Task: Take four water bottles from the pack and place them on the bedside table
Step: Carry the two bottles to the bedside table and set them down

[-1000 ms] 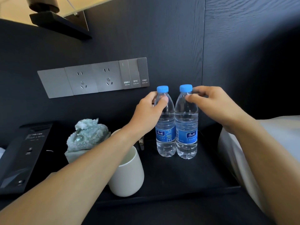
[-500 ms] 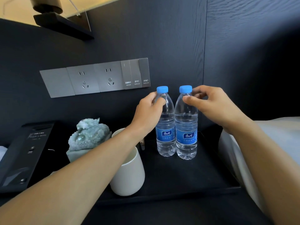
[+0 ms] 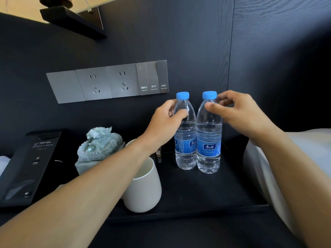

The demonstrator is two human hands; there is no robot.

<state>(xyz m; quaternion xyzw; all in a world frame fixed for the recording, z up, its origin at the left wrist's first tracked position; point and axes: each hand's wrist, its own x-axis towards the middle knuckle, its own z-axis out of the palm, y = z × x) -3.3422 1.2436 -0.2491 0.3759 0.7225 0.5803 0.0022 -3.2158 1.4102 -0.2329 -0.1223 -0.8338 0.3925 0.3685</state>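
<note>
Overall level: dim, dark wall panels and dark bedside table (image 3: 206,190) swallow most detail.
Light source: warm glow at the upper left corner, behind the wall lamp (image 3: 71,20).
Highlights: soft sheen on the grey socket and switch plate (image 3: 107,83); small glints on the two water bottles (image 3: 197,133); white cup (image 3: 143,190) and pale bedding (image 3: 304,158) read brightest.
Shadows: soft, deepest along the right wall and under the forearms.
Focus: sharp at the centre, labels legible.
Distortion: wide-angle bending of panel seams and forearms toward the edges.
</note>
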